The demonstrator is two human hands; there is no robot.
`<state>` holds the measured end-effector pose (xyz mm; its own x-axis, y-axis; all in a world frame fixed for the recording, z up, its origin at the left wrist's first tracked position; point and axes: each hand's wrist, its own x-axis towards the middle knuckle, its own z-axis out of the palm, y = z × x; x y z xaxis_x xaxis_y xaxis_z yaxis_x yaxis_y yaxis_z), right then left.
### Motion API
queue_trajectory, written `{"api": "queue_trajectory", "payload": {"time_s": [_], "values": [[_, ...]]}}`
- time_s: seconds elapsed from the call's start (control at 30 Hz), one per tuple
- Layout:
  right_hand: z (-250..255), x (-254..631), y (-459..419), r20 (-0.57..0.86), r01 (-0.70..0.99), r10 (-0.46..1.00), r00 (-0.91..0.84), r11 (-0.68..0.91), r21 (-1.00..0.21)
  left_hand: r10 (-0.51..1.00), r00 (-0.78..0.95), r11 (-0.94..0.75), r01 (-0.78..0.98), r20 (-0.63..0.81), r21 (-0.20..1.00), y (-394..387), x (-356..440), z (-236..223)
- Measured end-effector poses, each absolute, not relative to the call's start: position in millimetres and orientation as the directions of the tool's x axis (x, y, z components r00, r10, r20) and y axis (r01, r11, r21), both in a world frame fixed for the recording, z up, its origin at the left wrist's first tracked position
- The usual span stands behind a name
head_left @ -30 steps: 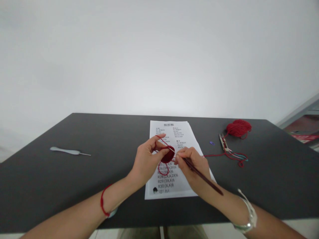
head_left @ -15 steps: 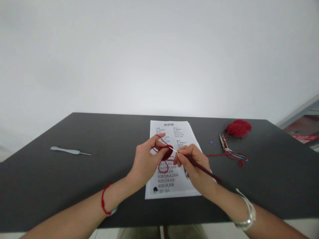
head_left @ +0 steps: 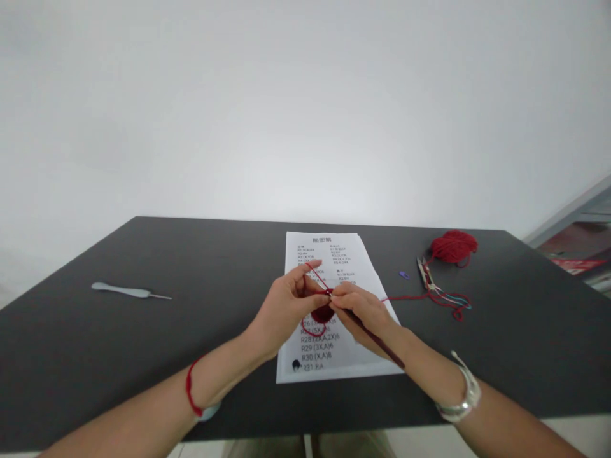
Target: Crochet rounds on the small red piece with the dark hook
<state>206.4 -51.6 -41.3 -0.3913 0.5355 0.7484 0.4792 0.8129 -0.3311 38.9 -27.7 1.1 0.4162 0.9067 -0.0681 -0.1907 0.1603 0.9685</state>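
Note:
My left hand (head_left: pixel 287 305) pinches a small dark red crochet piece (head_left: pixel 323 313) between thumb and fingers, and a strand of red yarn runs taut over its raised index finger. My right hand (head_left: pixel 365 310) grips a crochet hook (head_left: pixel 377 340) with a brown handle, its tip at the upper edge of the piece. The hands nearly meet, so the hook's metal end is mostly hidden. A loose loop of red yarn (head_left: pixel 314 334) hangs below the piece, over a printed pattern sheet (head_left: pixel 344 366).
To the right lie a ball of red yarn (head_left: pixel 453 247), a pair of scissors (head_left: pixel 424 273) with yarn tangled about the handles, and a small purple stitch marker (head_left: pixel 404 275). On the left is a grey-handled thin metal tool (head_left: pixel 128 291). The dark table (head_left: pixel 214 254) meets a white wall.
My right hand has moved left and closer to my left hand, bringing the hook's handle with it. The crochet piece now sits slightly lower, and its hanging loop has shifted.

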Motion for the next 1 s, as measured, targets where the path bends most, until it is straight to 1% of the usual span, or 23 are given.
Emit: {"api": "queue_trajectory", "payload": {"time_s": [0.03, 0.1, 0.13, 0.17, 0.2, 0.23, 0.27, 0.3, 0.37, 0.43, 0.5, 0.53, 0.6, 0.67, 0.7, 0.73, 0.77, 0.8, 0.83, 0.87, 0.9, 0.93, 1.0], "values": [[-37, 208, -52, 0.749, 0.495, 0.496, -0.439, 0.829, -0.259, 0.892, 0.441, 0.216, -0.222, -0.100, 0.951, -27, 38, 0], [-30, 208, -54, 0.755, 0.551, 0.410, -0.512, 0.831, -0.078, 0.863, 0.481, 0.320, -0.284, -0.155, 0.904, -25, 38, -1], [-28, 205, -56, 0.755, 0.585, 0.380, -0.534, 0.811, 0.006, 0.854, 0.491, 0.356, -0.309, -0.172, 0.882, -25, 39, -2], [-27, 202, -58, 0.758, 0.622, 0.367, -0.539, 0.781, 0.064, 0.852, 0.491, 0.371, -0.325, -0.180, 0.870, -26, 39, -2], [-28, 199, -60, 0.765, 0.658, 0.374, -0.525, 0.748, 0.086, 0.859, 0.480, 0.364, -0.328, -0.178, 0.872, -27, 40, -3], [-29, 195, -62, 0.774, 0.689, 0.399, -0.492, 0.722, 0.066, 0.873, 0.460, 0.334, -0.318, -0.164, 0.887, -27, 41, -3], [-32, 191, -64, 0.781, 0.710, 0.439, -0.444, 0.704, 0.008, 0.891, 0.432, 0.283, -0.295, -0.136, 0.913, -28, 41, -2], [-34, 188, -66, 0.792, 0.711, 0.477, -0.381, 0.699, -0.080, 0.912, 0.398, 0.216, -0.262, -0.098, 0.941, -29, 41, -2], [-38, 184, -69, 0.794, 0.654, 0.564, -0.226, 0.692, -0.305, 0.944, 0.329, 0.067, -0.175, -0.006, 0.982, -29, 41, -1], [-38, 184, -71, 0.746, 0.531, 0.662, -0.080, 0.661, -0.530, 0.953, 0.287, -0.073, -0.073, 0.091, 0.995, -28, 39, -1], [-34, 184, -72, 0.641, 0.371, 0.767, 0.041, 0.584, -0.722, 0.944, 0.278, -0.196, 0.033, 0.180, 0.980, -27, 37, -1], [-31, 184, -72, 0.570, 0.262, 0.817, 0.088, 0.534, -0.804, 0.935, 0.278, -0.252, 0.084, 0.220, 0.964, -26, 36, -2], [-25, 183, -70, 0.412, -0.008, 0.902, 0.131, 0.416, -0.909, 0.915, 0.273, -0.348, 0.165, 0.297, 0.923, -26, 35, -1], [-21, 183, -68, 0.269, -0.249, 0.958, 0.102, 0.286, -0.925, 0.895, 0.273, -0.412, 0.205, 0.352, 0.888, -26, 33, 0], [-20, 184, -67, 0.224, -0.313, 0.971, 0.079, 0.237, -0.920, 0.888, 0.275, -0.431, 0.215, 0.369, 0.876, -26, 33, 1], [-20, 185, -66, 0.203, -0.317, 0.977, 0.062, 0.212, -0.925, 0.883, 0.279, -0.441, 0.220, 0.377, 0.870, -26, 33, 2], [-21, 187, -65, 0.214, -0.260, 0.975, 0.058, 0.222, -0.940, 0.882, 0.283, -0.443, 0.225, 0.377, 0.868, -26, 33, 3], [-22, 190, -65, 0.268, -0.149, 0.962, 0.056, 0.274, -0.950, 0.883, 0.287, -0.441, 0.230, 0.372, 0.868, -26, 32, 3], [-24, 193, -66, 0.361, -0.001, 0.932, 0.035, 0.362, -0.932, 0.885, 0.289, -0.435, 0.236, 0.365, 0.869, -25, 32, 4], [-25, 196, -66, 0.470, 0.160, 0.882, -0.015, 0.466, -0.870, 0.887, 0.291, -0.430, 0.238, 0.358, 0.871, -25, 32, 3], [-26, 199, -67, 0.575, 0.296, 0.813, -0.093, 0.574, -0.764, 0.890, 0.291, -0.423, 0.238, 0.351, 0.874, -24, 31, 3], [-26, 202, -67, 0.648, 0.390, 0.739, -0.187, 0.661, -0.641, 0.892, 0.291, -0.417, 0.234, 0.346, 0.878, -24, 31, 3], [-25, 205, -68, 0.709, 0.469, 0.617, -0.341, 0.766, -0.440, 0.893, 0.291, -0.411, 0.220, 0.343, 0.885, -24, 31, 1]]}}
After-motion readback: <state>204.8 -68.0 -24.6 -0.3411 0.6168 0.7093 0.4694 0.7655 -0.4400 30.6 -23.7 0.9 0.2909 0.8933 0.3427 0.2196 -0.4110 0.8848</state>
